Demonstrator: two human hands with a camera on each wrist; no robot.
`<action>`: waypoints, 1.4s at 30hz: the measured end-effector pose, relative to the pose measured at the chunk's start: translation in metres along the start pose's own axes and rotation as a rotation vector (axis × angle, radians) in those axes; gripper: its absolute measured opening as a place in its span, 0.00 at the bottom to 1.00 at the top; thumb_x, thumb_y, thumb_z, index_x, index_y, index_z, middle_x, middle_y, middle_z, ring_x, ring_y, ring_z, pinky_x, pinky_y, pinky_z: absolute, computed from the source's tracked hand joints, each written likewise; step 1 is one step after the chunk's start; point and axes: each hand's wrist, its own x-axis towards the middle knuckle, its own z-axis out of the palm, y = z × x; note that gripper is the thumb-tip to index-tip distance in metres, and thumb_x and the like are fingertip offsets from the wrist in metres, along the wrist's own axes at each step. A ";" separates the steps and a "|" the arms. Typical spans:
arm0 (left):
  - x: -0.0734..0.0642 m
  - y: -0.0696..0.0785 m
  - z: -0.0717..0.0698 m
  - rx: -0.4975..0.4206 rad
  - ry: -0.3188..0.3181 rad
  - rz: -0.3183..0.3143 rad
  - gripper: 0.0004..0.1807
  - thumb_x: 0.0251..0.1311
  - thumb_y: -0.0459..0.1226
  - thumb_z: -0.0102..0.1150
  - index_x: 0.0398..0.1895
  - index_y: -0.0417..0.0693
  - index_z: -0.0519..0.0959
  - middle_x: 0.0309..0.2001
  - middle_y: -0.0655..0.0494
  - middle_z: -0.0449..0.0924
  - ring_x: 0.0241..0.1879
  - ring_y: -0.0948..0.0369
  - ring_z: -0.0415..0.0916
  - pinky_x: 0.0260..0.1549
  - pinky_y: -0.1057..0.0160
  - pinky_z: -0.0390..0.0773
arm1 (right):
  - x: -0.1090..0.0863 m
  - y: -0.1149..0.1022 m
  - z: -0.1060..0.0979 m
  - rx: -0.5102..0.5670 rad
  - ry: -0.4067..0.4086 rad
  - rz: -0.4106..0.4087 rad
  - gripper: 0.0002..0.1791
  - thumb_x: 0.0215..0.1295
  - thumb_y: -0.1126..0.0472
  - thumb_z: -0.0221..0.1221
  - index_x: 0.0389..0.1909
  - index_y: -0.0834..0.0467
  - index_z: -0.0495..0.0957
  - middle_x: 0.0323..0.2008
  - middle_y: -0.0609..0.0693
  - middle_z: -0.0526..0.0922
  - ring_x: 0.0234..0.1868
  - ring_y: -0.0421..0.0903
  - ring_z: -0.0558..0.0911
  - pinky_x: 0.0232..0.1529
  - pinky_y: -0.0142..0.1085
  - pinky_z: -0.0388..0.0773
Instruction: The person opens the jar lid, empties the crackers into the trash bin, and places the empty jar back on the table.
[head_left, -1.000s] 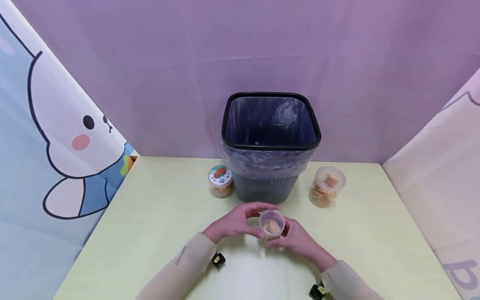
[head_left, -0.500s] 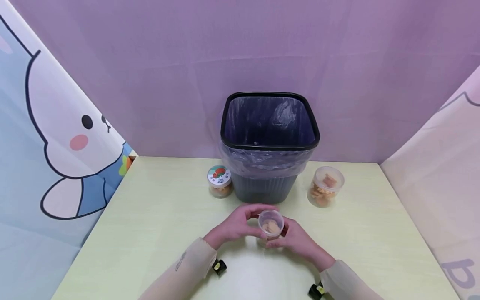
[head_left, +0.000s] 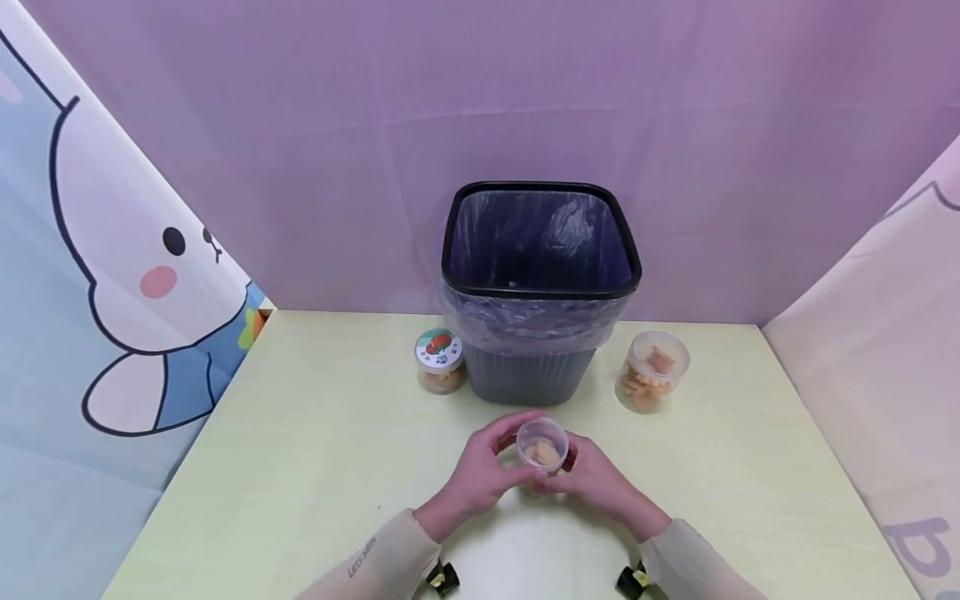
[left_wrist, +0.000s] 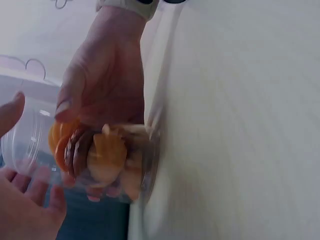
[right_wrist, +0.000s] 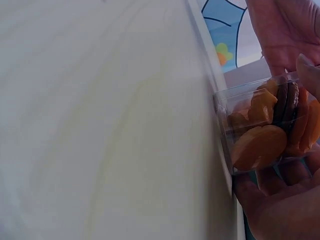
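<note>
A clear plastic jar [head_left: 542,446] of orange and brown cookies stands upright at the table's front middle, between both hands. My right hand [head_left: 603,483] grips its right side; in the right wrist view, the thumb and fingers [right_wrist: 265,200] lie around the wall. Across from it, my left hand [head_left: 476,471] curves loosely about the jar's upper part, thumb in front and fingers behind. In the left wrist view the loose left fingers [left_wrist: 30,200] are close by the clear ridged rim, and a gap shows between the left palm and the jar.
Behind the hands stands a grey waste bin [head_left: 528,379] with a black rim and a clear bag liner. A jar with a tomato-print lid [head_left: 440,354] is left of it, another clear cookie jar [head_left: 648,375] right. Cloth screens [head_left: 337,167] enclose the table.
My left wrist has drawn back toward the table's front, and the left hand has turned, its thumb now farther across the jar's front. My right hand and the jar stay about where they were.
</note>
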 end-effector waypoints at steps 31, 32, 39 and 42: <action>0.052 -0.007 -0.044 0.033 -0.587 0.049 0.41 0.49 0.26 0.74 0.69 0.41 0.70 0.66 0.58 0.74 0.67 0.60 0.68 0.68 0.58 0.62 | 0.002 -0.002 -0.001 -0.042 -0.009 0.032 0.32 0.48 0.68 0.76 0.56 0.62 0.77 0.49 0.59 0.82 0.48 0.49 0.80 0.48 0.33 0.76; 0.052 -0.007 -0.043 0.027 -0.575 0.050 0.41 0.49 0.26 0.74 0.69 0.41 0.70 0.66 0.57 0.74 0.67 0.60 0.68 0.67 0.58 0.62 | 0.002 -0.002 -0.001 -0.040 -0.009 0.032 0.32 0.48 0.68 0.76 0.56 0.62 0.77 0.49 0.59 0.82 0.49 0.49 0.80 0.48 0.33 0.76; 0.038 -0.005 -0.034 0.008 -0.420 0.037 0.39 0.48 0.27 0.75 0.68 0.43 0.72 0.64 0.59 0.76 0.65 0.59 0.70 0.66 0.57 0.65 | 0.002 -0.002 -0.001 -0.047 0.001 0.036 0.32 0.48 0.66 0.76 0.57 0.63 0.77 0.50 0.58 0.82 0.50 0.50 0.80 0.49 0.34 0.75; 0.029 -0.003 -0.026 0.015 -0.315 0.015 0.39 0.48 0.29 0.76 0.67 0.45 0.73 0.62 0.61 0.77 0.64 0.59 0.71 0.65 0.57 0.66 | 0.003 -0.001 -0.002 -0.051 0.000 0.033 0.32 0.49 0.65 0.76 0.57 0.64 0.77 0.50 0.59 0.82 0.49 0.51 0.80 0.49 0.33 0.75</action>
